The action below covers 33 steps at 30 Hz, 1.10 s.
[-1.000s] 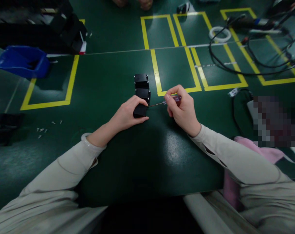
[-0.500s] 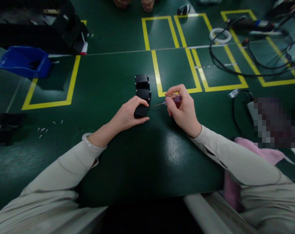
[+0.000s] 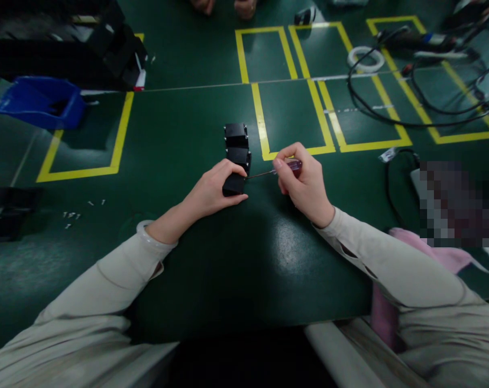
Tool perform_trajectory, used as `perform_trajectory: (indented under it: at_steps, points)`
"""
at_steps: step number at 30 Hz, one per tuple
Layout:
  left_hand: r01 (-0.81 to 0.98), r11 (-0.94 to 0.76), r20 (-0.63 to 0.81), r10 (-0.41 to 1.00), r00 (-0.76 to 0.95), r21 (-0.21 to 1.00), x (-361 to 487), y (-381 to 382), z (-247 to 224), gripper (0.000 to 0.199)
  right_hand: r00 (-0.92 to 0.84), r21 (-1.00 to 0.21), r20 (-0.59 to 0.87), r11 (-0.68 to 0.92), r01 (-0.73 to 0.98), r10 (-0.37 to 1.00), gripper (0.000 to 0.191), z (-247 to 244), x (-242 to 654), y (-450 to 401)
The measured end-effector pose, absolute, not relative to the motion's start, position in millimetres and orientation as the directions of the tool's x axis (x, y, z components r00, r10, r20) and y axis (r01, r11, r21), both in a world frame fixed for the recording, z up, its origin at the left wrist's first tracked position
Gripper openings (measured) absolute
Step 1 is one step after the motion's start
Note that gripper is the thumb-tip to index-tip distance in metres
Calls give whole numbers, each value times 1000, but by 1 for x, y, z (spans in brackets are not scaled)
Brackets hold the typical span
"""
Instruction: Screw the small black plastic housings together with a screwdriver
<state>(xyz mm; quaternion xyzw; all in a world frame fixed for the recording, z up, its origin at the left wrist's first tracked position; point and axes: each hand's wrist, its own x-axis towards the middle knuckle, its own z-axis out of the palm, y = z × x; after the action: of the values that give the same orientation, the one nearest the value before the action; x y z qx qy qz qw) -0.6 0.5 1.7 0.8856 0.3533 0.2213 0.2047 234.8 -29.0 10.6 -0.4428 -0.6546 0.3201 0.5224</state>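
Note:
My left hand (image 3: pixel 212 188) is closed around a small black block (image 3: pixel 233 185) on the green table, its thumb and fingers along the block's sides. In my right hand (image 3: pixel 303 180) is a screwdriver (image 3: pixel 293 166) with a purple, see-through handle. Its thin shaft points left, and the tip meets the right side of the held block. Just beyond stand two similar black blocks in line, a nearer one (image 3: pixel 238 156) and a farther one (image 3: pixel 236 131), with small shiny screws at their sides. My left fingers partly cover the held block.
Several loose screws (image 3: pixel 71 215) lie on the left, near dark parts (image 3: pixel 4 223). A blue bin (image 3: pixel 40 102) sits farther back. At the right are a coiled black cable (image 3: pixel 360 108), a white ring (image 3: pixel 365 59) and pink cloth (image 3: pixel 430 250). Another person's hands (image 3: pixel 244 7) rest across the table.
My right fingers have shifted slightly on the screwdriver handle. The block and its neighbours stay where they were. The other person's hands have moved a little.

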Motion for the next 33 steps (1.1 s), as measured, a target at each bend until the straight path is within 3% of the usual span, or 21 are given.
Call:
perform_trajectory:
  at_steps: [5,11,16,21,25,33]
  points:
    - [531,-674,254,710,657,513,-1,1,2,36,-61,-882,411,414,223,909,9,10,235,-30]
    - [536,-664,241,717,654,521,0,1,2,36,-66,-897,378,382,223,924,20,10,234,-31]
    - [527,-674,253,709,658,517,-1,1,2,36,-56,-885,411,413,216,910,8,9,235,-30]
    - [521,-682,268,704,658,512,-1,1,2,36,-56,-880,399,399,256,915,14,10,234,-30]
    - [515,-691,282,698,658,508,-1,1,2,36,-43,-876,420,417,242,907,7,10,234,-30]
    - [513,-695,287,695,660,503,-1,1,1,36,-56,-889,385,386,245,921,16,12,234,-30]
